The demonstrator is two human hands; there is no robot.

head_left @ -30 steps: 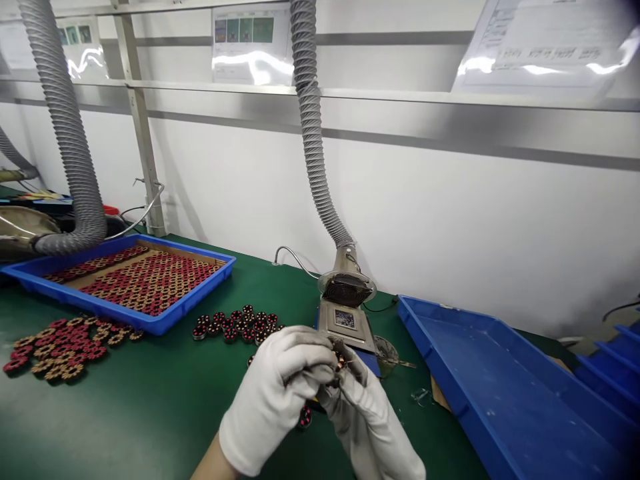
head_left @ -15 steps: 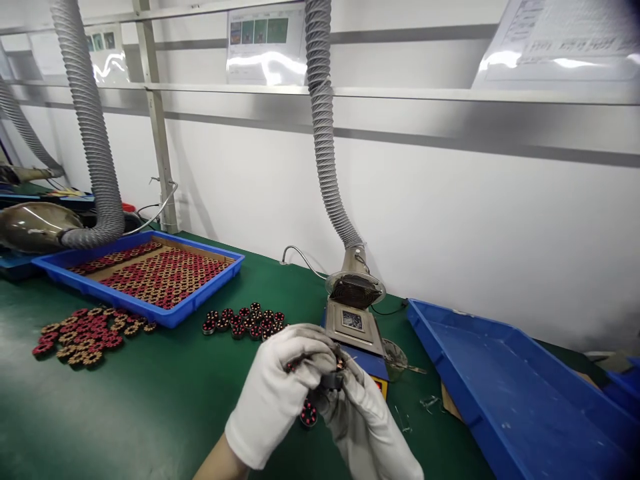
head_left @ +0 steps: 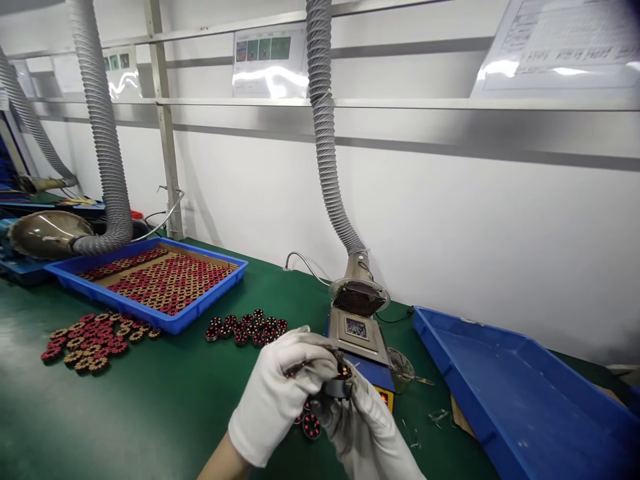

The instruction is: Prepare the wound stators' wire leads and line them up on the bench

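Note:
Both my hands wear white gloves and meet low in the middle of the view. In my right hand [head_left: 357, 417] is a small round dark part [head_left: 338, 387] with copper showing on top, held upright between the fingers. My left hand [head_left: 283, 390] is closed at the part's upper left, its fingertips pinched over something too small to make out. Beneath the hands a few black-and-red round parts [head_left: 311, 426] lie on the green table. More such parts [head_left: 247, 328] sit in a group just behind my left hand.
Behind my hands stands a blue device with a metal top plate [head_left: 357, 333] under a fume hood [head_left: 360, 297]. A blue tray [head_left: 530, 393] is at right; a filled blue tray [head_left: 175, 325] and loose red and tan rings [head_left: 90, 340] are at left.
The whole view has shifted slightly, so most things appear a little lower and farther right. Both hands stay around the dark part, with more of its copper top showing.

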